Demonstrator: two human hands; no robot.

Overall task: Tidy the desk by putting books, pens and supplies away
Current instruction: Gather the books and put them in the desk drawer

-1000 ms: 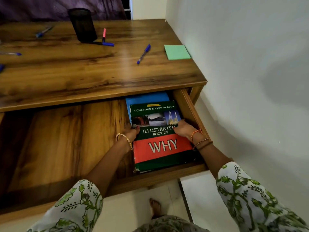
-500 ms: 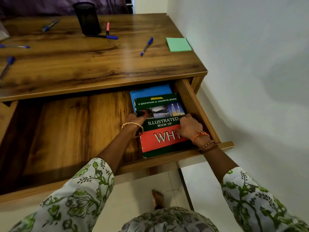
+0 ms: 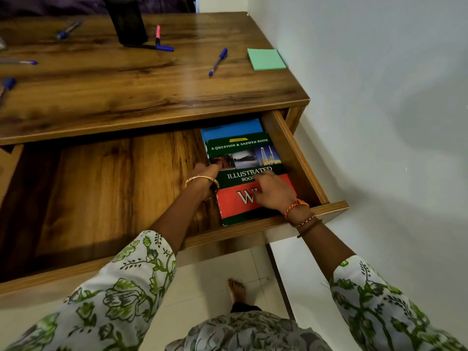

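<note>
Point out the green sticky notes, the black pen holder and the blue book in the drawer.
green sticky notes [image 3: 266,59]: head view, centre of the top sheet.
black pen holder [image 3: 128,21]: head view, middle of its mesh side.
blue book [image 3: 231,129]: head view, exposed cover strip.

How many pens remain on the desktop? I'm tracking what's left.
6: by the holder, pink and blue; mid-desk; back left; left edge, two. More may lie out of view.

We're seeing the drawer lying wide open left of the stacked books, which are filling its right end against the side wall, desktop overhanging the back.
</note>
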